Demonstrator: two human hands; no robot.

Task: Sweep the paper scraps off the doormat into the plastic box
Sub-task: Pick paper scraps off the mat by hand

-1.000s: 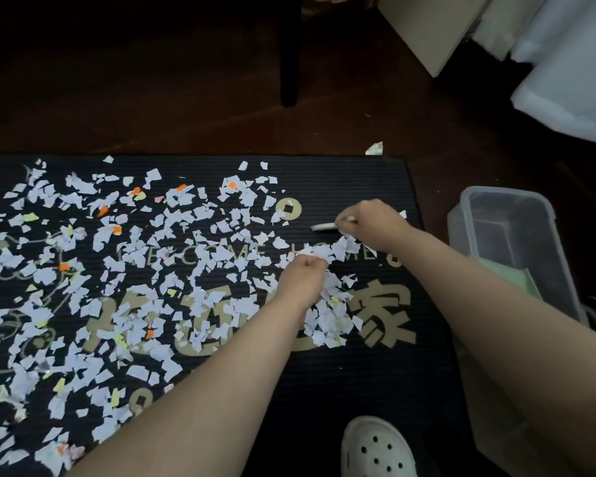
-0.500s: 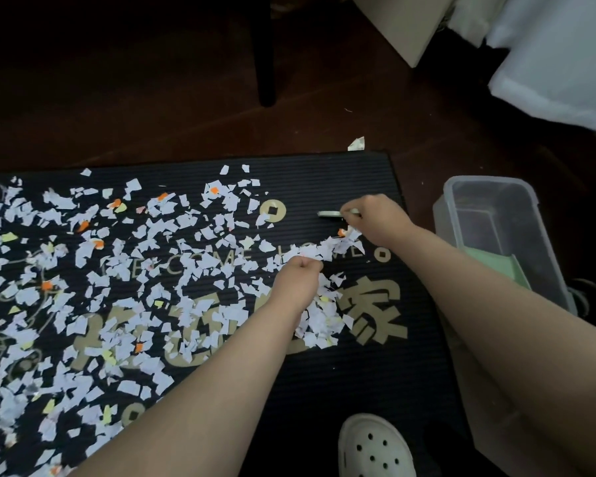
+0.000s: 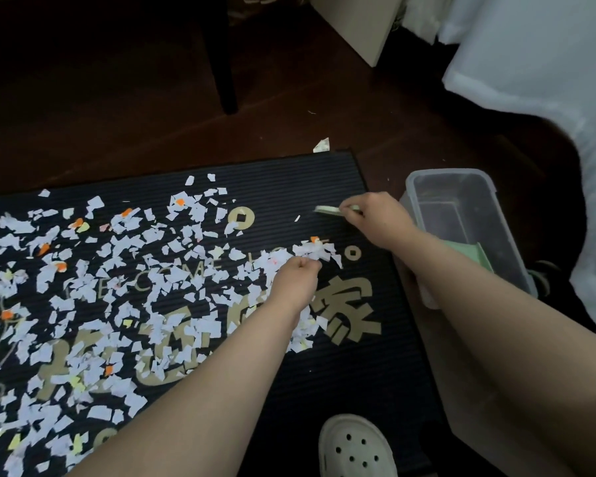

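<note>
A black doormat [image 3: 358, 366] with gold lettering lies on the dark floor, strewn with several white, orange and yellow paper scraps [image 3: 124, 270]. My left hand [image 3: 295, 282] is curled into a fist at a heap of scraps [image 3: 315, 253] near the mat's right side and grips some of them. My right hand [image 3: 375, 216] pinches a thin pale green strip [image 3: 327, 210] held flat just above the mat. A clear plastic box [image 3: 492, 201] stands on the floor right of the mat, with a green object [image 3: 472, 256] inside.
A dark furniture leg [image 3: 222, 53] stands on the wooden floor behind the mat. A stray scrap [image 3: 321, 145] lies at the mat's far right corner. White fabric [image 3: 547, 63] hangs at the upper right. A white clog [image 3: 356, 447] sits at the bottom.
My left hand has dragged the heap of scraps a little to the right. My right hand with the strip has shifted right, closer to the box.
</note>
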